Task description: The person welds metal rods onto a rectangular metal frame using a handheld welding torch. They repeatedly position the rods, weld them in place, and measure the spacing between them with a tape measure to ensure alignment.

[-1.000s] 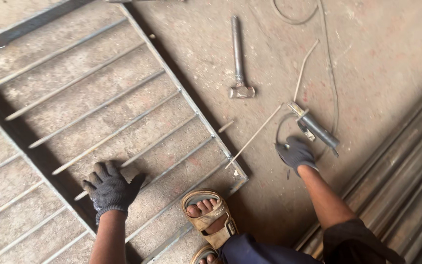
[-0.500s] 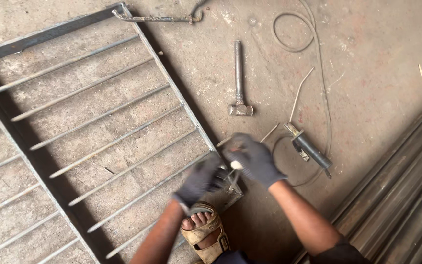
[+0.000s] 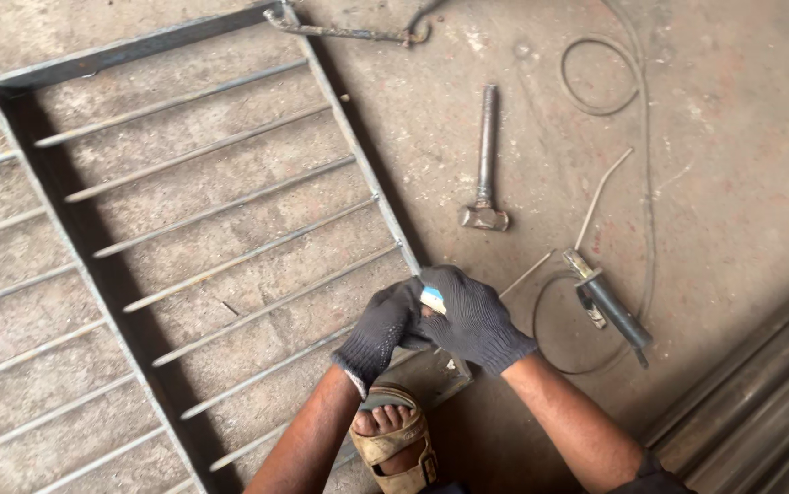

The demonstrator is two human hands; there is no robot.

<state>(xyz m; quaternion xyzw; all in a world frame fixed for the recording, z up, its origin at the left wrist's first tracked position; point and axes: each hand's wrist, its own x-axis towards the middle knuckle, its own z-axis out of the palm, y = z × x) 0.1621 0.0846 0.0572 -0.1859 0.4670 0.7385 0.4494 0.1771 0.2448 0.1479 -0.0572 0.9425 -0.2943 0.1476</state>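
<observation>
Both of my hands wear dark knit gloves and meet over the right rail of a metal grille (image 3: pixel 230 206) that lies flat on the concrete floor. My left hand (image 3: pixel 379 331) and my right hand (image 3: pixel 475 322) are closed together on a small white and blue piece (image 3: pixel 433 300) pinched between their fingers. A thin metal rod (image 3: pixel 529 272) sticks out from behind my right hand towards the upper right. My sandalled foot (image 3: pixel 392 439) rests on the grille's near corner, just below the hands.
A hammer (image 3: pixel 486 165) lies on the floor beyond the hands. To the right are a welding electrode holder (image 3: pixel 609 306) and its looping cable (image 3: pixel 595 78). A clamp (image 3: pixel 348 32) sits on the grille's far corner. Metal pipes (image 3: pixel 760 402) lie at lower right.
A second ago my left hand pressed flat on the grille bars and my right hand was by the electrode holder. Both have come together at the grille's rail, and the view moved closer.
</observation>
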